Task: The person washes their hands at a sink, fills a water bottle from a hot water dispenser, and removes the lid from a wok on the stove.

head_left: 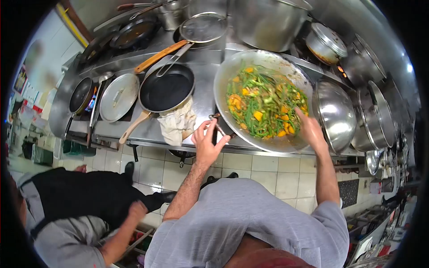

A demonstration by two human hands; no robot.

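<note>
A wide metal pan [222,114] full of green beans and orange vegetable chunks [258,116] sits at the front of the stove. Beside its left rim is my left hand [208,142], thumb and fingers apart, close to a small metal handle [219,127]; whether they touch is unclear. My right hand [309,129] is at the pan's right side, one finger pointing over the food; its other fingers are blurred and partly hidden. A crumpled cloth [177,123] lies left of my left hand, under a black frying pan [167,88].
A domed metal lid or bowl [335,117] stands just right of the pan. Behind are a large pot [266,24] and a strainer [203,27]. A flat lid [119,98] and a small pan [81,94] are left. A co-worker's arm [123,230] is at lower left.
</note>
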